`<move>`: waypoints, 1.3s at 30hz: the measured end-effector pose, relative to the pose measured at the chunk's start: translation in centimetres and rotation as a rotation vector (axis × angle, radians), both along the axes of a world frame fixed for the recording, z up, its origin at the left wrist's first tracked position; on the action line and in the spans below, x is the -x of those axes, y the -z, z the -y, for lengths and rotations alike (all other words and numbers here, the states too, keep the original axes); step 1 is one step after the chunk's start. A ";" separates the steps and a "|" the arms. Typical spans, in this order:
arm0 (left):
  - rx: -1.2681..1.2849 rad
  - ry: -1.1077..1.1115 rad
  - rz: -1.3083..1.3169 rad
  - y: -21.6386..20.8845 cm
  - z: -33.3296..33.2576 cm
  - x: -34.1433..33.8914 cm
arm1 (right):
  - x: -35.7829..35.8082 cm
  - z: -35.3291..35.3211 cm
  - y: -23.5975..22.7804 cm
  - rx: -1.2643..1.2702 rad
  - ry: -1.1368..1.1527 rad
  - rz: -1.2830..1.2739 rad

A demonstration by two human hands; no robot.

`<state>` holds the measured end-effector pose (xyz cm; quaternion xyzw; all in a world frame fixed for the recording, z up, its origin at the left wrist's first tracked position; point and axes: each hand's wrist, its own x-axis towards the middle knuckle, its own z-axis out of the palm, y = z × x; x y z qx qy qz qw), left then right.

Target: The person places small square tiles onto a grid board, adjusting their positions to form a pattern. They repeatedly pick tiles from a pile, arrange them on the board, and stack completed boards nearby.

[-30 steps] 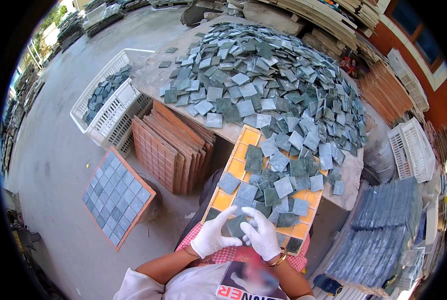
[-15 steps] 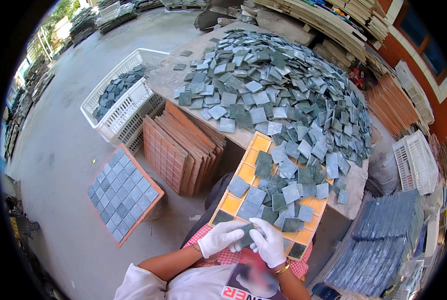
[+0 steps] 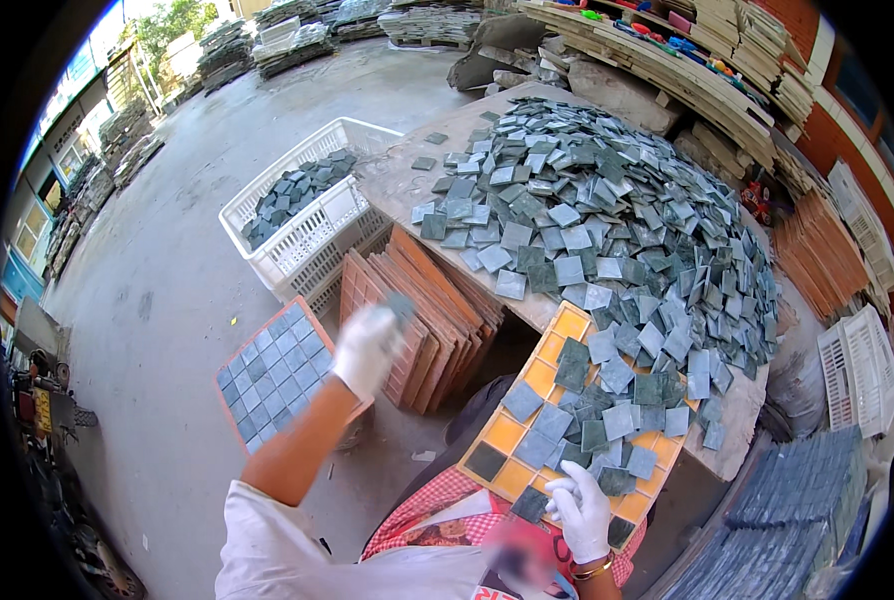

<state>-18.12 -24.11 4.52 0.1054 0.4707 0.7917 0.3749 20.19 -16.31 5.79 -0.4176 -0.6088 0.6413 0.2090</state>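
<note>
My left hand, in a white glove and smeared by motion, is stretched out to the left. It grips a small dark green stone tile in front of the leaning red-brown panels. My gloved right hand hovers over the near edge of a yellow gridded tray, its fingers loosely bent and apart with nothing visible in them. Beside its fingertips a dark tile lies at the tray's edge. Loose grey-green tiles lie scattered over the tray.
A big heap of tiles covers the table. At the left stands a white plastic crate with tiles inside. A tile-filled panel is below it. Stacked slate-grey sheets and another white crate are at right.
My hands have come apart. The left has swung out to the upper left, carrying the tile, while the right stays by the tray. The view has shifted, so the scene sits lower and further right.
</note>
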 end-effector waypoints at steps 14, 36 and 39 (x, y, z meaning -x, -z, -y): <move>0.193 0.475 -1.322 1.1 -2.0 -9.6 | -5.3 0.2 2.6 -0.443 0.057 0.304; 0.318 0.835 -1.752 1.0 -0.6 -19.1 | -9.5 -0.4 2.2 -0.811 -0.224 0.677; 0.288 0.842 -1.801 1.9 -0.7 -17.7 | -9.9 -0.5 2.7 -0.783 -0.255 0.645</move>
